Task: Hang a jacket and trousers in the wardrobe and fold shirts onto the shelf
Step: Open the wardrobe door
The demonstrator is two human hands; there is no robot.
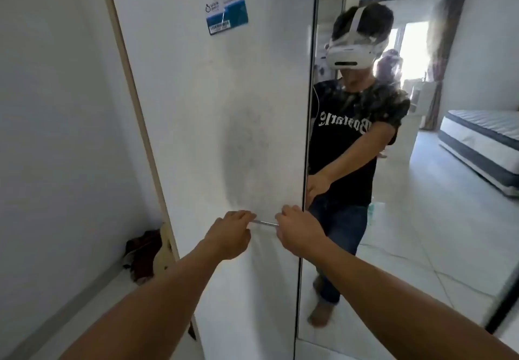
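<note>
A white wardrobe door (pixel 213 112) fills the middle of the head view, with a blue sticker (pixel 227 13) near its top. A thin metal handle (pixel 265 222) sits low on the door. My left hand (pixel 229 233) grips the handle's left end with curled fingers. My right hand (pixel 299 229) grips its right end, close to the door's edge. To the right stands a mirrored door (pixel 407 163) that reflects me and the room. No jacket, trousers or shirts show clearly.
A white wall (pixel 56 107) closes in on the left. On the floor between wall and wardrobe lies a dark brown and cream bundle (pixel 148 256). The mirror reflects a mattress (pixel 483 146), a curtained window and tiled floor.
</note>
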